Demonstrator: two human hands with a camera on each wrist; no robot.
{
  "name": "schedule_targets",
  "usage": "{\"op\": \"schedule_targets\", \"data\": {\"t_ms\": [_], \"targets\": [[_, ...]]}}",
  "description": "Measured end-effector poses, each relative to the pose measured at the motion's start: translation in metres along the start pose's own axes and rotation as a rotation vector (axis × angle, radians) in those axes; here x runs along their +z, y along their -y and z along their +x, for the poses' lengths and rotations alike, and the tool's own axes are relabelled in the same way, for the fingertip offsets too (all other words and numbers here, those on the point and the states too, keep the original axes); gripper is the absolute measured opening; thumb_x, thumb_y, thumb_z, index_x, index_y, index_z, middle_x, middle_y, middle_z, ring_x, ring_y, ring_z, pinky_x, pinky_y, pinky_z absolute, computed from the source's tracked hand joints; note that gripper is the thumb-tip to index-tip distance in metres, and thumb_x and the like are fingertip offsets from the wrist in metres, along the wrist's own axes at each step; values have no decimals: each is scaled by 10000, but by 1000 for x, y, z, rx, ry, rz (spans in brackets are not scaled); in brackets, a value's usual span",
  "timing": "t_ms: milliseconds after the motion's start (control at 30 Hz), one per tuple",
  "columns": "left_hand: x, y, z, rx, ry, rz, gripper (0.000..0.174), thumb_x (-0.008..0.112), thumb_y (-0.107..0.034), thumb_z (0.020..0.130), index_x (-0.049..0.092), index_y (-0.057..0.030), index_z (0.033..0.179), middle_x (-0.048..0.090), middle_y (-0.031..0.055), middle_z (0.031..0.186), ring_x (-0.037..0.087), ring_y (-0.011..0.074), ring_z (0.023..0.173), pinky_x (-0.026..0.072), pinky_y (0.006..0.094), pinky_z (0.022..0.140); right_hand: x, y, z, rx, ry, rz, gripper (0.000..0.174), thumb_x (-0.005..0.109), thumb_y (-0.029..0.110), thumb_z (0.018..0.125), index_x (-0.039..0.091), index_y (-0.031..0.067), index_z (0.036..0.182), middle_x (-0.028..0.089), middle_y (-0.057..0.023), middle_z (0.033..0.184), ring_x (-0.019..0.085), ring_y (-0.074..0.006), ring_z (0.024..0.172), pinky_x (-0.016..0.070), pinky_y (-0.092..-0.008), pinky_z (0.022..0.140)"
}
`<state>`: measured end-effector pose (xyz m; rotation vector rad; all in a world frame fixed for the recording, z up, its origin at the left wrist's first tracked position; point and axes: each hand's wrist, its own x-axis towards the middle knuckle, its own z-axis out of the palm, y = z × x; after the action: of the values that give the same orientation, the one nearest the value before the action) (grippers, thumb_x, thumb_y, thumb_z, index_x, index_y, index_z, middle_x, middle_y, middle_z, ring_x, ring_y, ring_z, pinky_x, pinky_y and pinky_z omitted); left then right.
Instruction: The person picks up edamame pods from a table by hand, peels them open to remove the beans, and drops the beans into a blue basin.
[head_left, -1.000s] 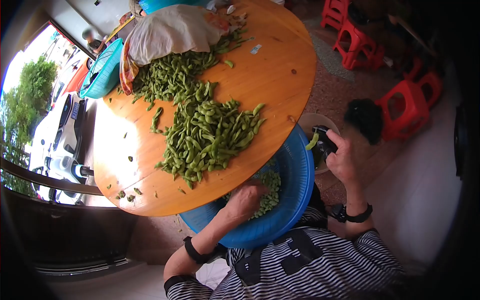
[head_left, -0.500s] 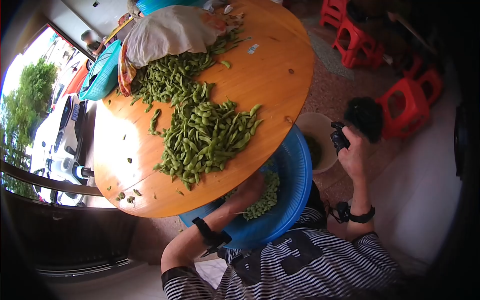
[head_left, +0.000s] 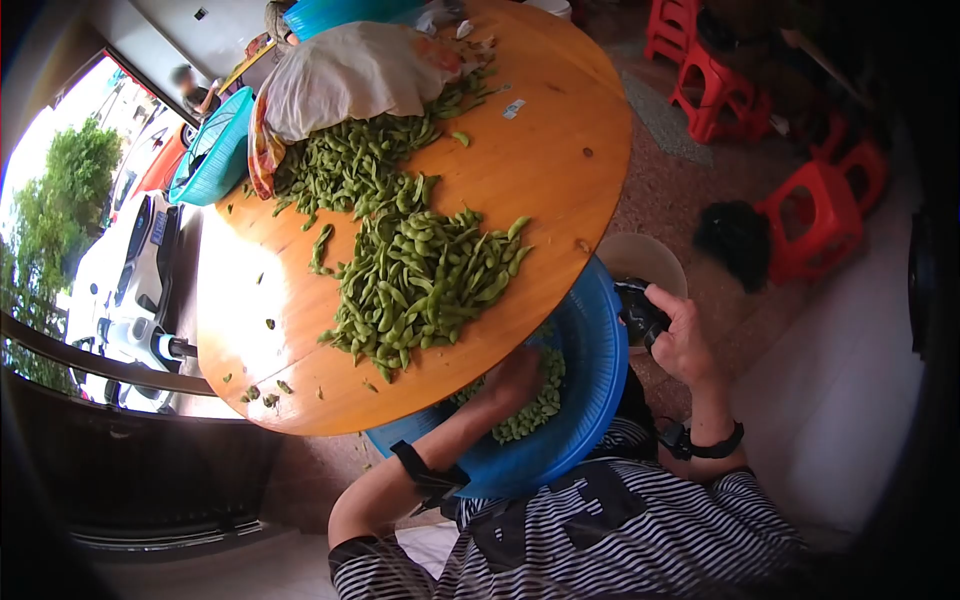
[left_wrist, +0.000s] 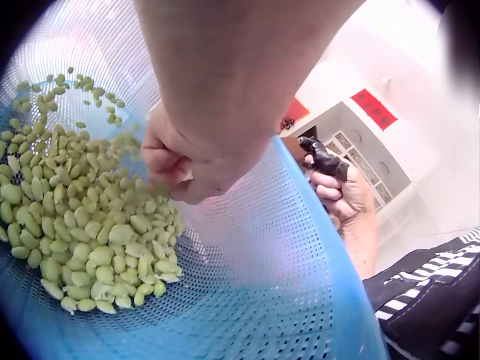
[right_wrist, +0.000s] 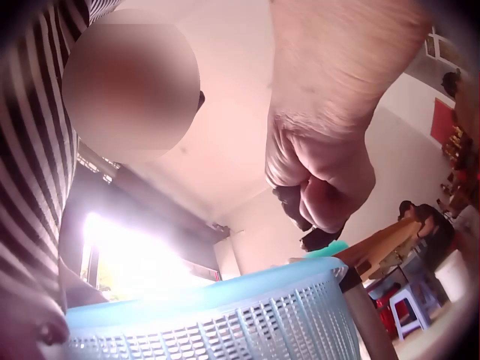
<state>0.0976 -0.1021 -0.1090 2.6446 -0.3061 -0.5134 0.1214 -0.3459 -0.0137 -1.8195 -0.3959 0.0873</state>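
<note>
My left hand reaches down into a blue mesh basket, its fingers bent above a heap of shelled green soybeans. A blurred green spot shows at its fingertips; I cannot tell if it holds a bean. The right hand is raised beyond the basket's right rim, with fingers curled and black covers on some of them. No pod shows between them. On the round wooden table, a large pile of soybean pods lies in front of both hands.
A pale bucket stands on the floor under the right hand. Cloth covers the far pods, with a turquoise basket to its left. Red stools stand at the right. The table edge overhangs the blue basket.
A second ago the right hand held a green pod over the bucket; the pod is gone from its fingers, and the hand swung right, then back left. My left hand has stayed in the basket.
</note>
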Motion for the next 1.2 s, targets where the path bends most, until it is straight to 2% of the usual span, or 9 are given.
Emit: {"op": "schedule_targets", "data": {"t_ms": [167,300,333,467,567,733,1067,1133,1200], "targets": [[-22,-27,-41,107,-186,-611,128,632,-39,833,602,-15,955,644,103,883,622,194,794,509,344,684,13,-8,-10,-116,260,97,354,423,108,662,556,-59,945,522,-102,755,502,-126,678,465,-277,646],[-32,-46,-69,85,-271,-1108,103,618,-2,896,593,-31,991,622,-2,888,544,35,775,484,244,629,31,7,-19,84,365,275,442,421,77,654,581,-79,1035,591,-58,785,521,-70,716,472,-239,660],[-42,-53,-76,2,-244,-1195,85,619,-24,915,584,-32,992,616,5,885,525,26,660,441,216,537,32,10,-20,84,365,275,442,421,77,654,581,-79,1035,591,-58,785,521,-70,716,472,-239,660],[-47,-55,-84,-111,-253,-1430,84,613,-11,918,569,-22,988,591,13,814,453,50,460,338,212,415,39,15,-19,232,448,344,493,398,22,648,590,-72,1092,588,-9,810,512,-41,735,446,-199,654],[-43,-53,-84,-69,-275,-1439,87,615,-8,916,561,-11,984,575,15,751,473,58,475,347,213,419,47,18,-19,195,469,303,503,393,-7,662,603,-50,1117,576,6,806,502,-37,727,428,-182,639],[-42,-55,-85,-91,-311,-1454,81,611,-10,918,557,-4,978,573,4,712,507,58,524,378,207,458,51,23,-20,395,422,430,476,396,-9,662,613,-47,1085,570,4,793,486,-28,719,428,-189,635],[-35,-51,-83,-33,-364,-1401,73,616,23,898,567,-1,947,593,35,720,545,98,533,414,223,473,54,15,-20,145,372,284,403,427,-2,751,621,-37,1103,582,-3,799,488,-23,669,411,-176,587],[-38,-44,-83,-15,-261,-1536,69,626,6,897,577,-9,943,607,41,709,556,100,552,420,225,492,47,15,-17,405,502,510,373,445,6,806,617,-22,1135,588,-11,807,464,-11,602,392,-173,521],[-41,-36,-82,7,-81,-1801,73,652,-25,885,598,-27,934,637,60,752,573,119,587,424,239,507,48,4,-17,477,515,738,357,450,10,825,621,-7,1138,585,-14,805,448,-6,576,375,-174,494]]}}
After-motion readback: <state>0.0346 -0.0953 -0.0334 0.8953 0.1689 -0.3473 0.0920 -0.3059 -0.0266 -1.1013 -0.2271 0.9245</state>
